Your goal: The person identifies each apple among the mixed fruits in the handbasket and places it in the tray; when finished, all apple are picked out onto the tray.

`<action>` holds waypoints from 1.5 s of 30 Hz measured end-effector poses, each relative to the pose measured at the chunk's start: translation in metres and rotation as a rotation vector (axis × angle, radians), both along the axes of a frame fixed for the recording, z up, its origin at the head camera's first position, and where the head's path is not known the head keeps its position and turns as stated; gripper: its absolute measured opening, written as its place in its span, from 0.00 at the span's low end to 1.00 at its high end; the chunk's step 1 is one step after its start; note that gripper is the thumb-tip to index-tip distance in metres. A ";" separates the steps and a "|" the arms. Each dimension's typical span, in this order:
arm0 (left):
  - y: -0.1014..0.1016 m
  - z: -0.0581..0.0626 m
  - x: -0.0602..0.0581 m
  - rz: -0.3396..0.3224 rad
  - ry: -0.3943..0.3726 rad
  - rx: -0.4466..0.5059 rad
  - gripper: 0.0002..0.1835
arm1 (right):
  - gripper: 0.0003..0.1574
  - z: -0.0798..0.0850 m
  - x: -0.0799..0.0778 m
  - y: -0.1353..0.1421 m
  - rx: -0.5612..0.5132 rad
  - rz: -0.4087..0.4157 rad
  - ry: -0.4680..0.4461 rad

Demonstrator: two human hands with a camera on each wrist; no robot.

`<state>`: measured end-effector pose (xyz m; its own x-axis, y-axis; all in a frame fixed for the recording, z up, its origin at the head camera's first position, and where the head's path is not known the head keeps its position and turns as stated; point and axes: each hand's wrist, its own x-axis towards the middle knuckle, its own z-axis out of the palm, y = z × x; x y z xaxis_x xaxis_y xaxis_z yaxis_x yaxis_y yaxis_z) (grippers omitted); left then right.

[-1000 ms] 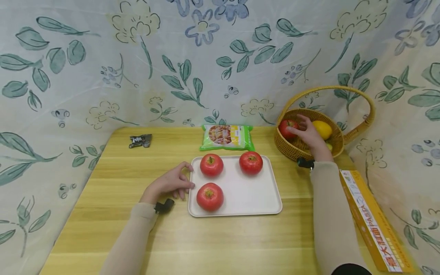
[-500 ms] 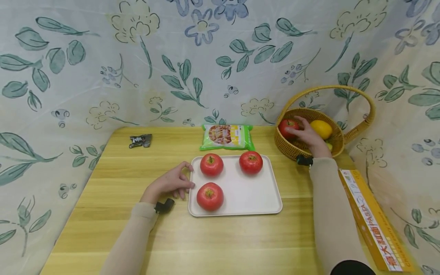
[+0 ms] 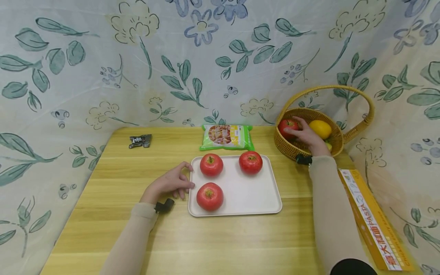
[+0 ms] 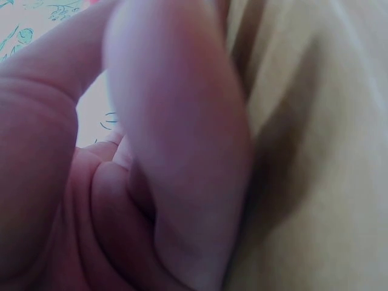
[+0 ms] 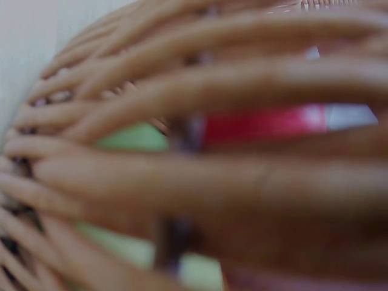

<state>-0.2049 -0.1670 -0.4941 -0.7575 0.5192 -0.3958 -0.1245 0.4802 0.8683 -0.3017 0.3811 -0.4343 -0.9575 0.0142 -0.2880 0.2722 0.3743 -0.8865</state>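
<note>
In the head view, my right hand (image 3: pixel 311 139) reaches into a wicker basket (image 3: pixel 287 150) at the back right. Its thumb and fingers lie around the right side of a red apple (image 3: pixel 287 128) there; its other fingertips are hidden. A yellow lemon (image 3: pixel 320 129) sits beside that hand. My left hand (image 3: pixel 168 182) holds the left rim of a white tray (image 3: pixel 245 194) with thumb and index finger. On the tray lie three red apples, at back left (image 3: pixel 211 165), front left (image 3: pixel 210 196) and back right (image 3: pixel 251 162). Basket weave (image 5: pixel 254 182) fills the right wrist view.
A green-edged food packet (image 3: pixel 227 137) lies behind the tray. Towards the back left is a small black wrapped item (image 3: pixel 140 141). A long yellow pasta box (image 3: pixel 374 221) runs along the right table edge. The basket's tall handle (image 3: pixel 330 88) arches above it.
My right hand has shifted slightly left and lower, closing in around the apple in the basket. The left hand and the tray have stayed put.
</note>
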 end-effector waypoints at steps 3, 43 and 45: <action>0.000 0.000 0.000 -0.001 0.002 0.000 0.35 | 0.60 -0.001 -0.002 0.001 0.003 0.005 -0.002; 0.000 -0.002 -0.002 -0.006 -0.002 0.014 0.34 | 0.54 -0.002 -0.008 0.001 0.135 0.006 0.036; 0.000 -0.002 -0.002 -0.007 0.000 0.014 0.34 | 0.54 0.000 -0.006 0.001 0.132 0.002 0.037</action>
